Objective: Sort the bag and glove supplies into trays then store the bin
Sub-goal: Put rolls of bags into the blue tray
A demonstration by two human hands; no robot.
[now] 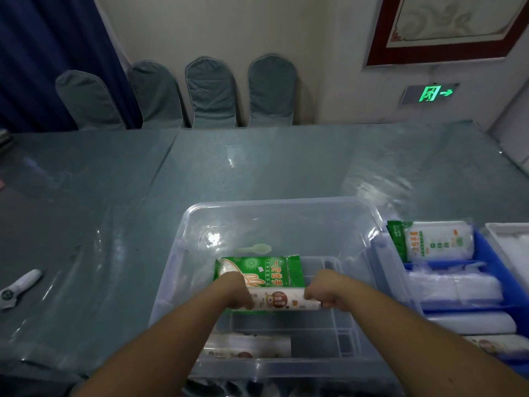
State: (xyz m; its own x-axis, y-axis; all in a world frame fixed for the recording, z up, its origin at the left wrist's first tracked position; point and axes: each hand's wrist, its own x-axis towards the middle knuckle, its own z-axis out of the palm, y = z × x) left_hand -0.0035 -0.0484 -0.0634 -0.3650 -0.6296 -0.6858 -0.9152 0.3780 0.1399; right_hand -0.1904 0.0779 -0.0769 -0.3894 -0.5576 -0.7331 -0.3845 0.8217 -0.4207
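Both hands reach into the clear bin [286, 207] on the table [114, 196]. Left hand [234, 290] and right hand [326, 293] each curl around one end of a white roll of bags [282, 300], holding it just above a green glove pack [257, 269]. Another roll [252, 346] lies nearer in the bin. Past the pack is a small pale thing, maybe a spoon [254, 249]. On the right, a blue tray [492, 259] holds a glove pack [429, 240] and more rolls [455, 290].
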